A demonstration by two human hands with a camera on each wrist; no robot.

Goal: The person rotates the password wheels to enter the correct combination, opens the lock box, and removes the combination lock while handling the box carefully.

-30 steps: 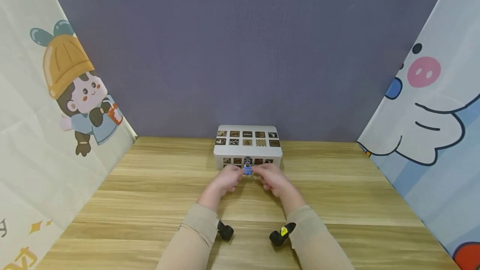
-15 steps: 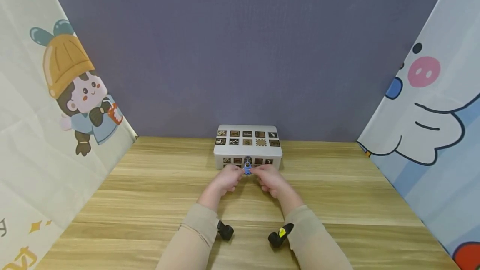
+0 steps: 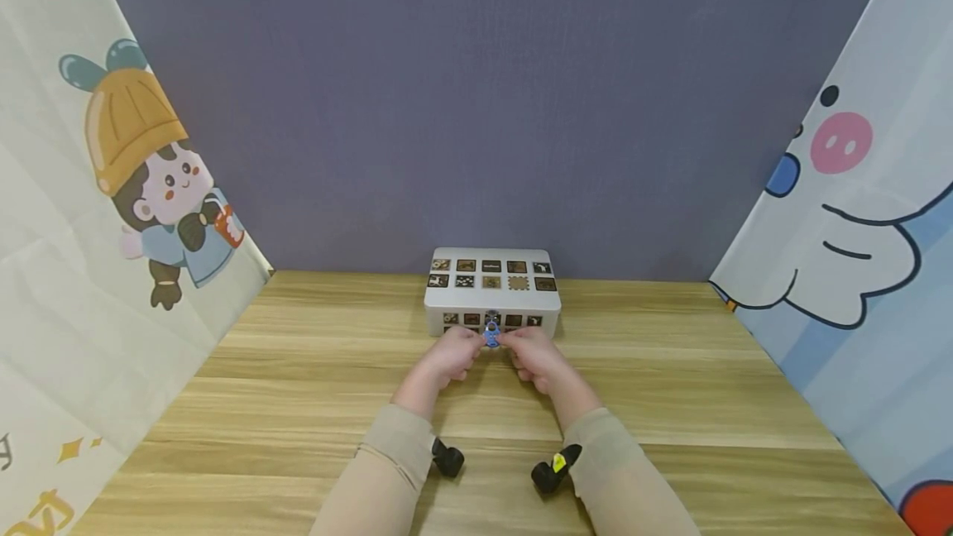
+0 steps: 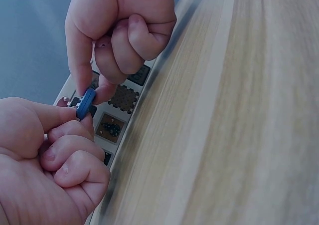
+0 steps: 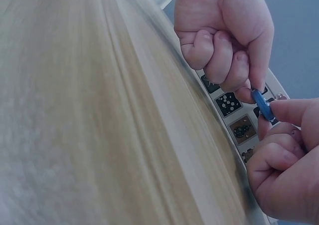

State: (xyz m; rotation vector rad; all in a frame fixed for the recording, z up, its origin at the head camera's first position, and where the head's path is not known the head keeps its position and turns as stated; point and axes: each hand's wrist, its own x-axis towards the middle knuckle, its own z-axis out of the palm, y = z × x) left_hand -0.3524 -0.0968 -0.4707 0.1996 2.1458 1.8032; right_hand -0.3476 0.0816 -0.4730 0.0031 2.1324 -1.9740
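A small blue padlock (image 3: 491, 337) hangs at the clasp on the front of a white box (image 3: 491, 302) printed with small brown and black pictures. The box's lid is down. My left hand (image 3: 452, 355) pinches the padlock's left side between thumb and index finger, its other fingers curled in. From the right, my right hand (image 3: 541, 359) pinches the same padlock (image 4: 85, 104) with thumb and index finger. Both wrist views show the padlock (image 5: 262, 105) edge-on between the fingertips; its face is turned away there.
The box stands on a wood-grain table (image 3: 298, 404), near the dark grey-blue back wall (image 3: 491, 106). Cloths with cartoon figures hang on the left (image 3: 67, 255) and right (image 3: 878, 271). A small black camera sits at each wrist.
My right thumb and fingertips have shifted slightly left onto the padlock, and the right wrist has turned a little. The left hand and the box look unmoved.
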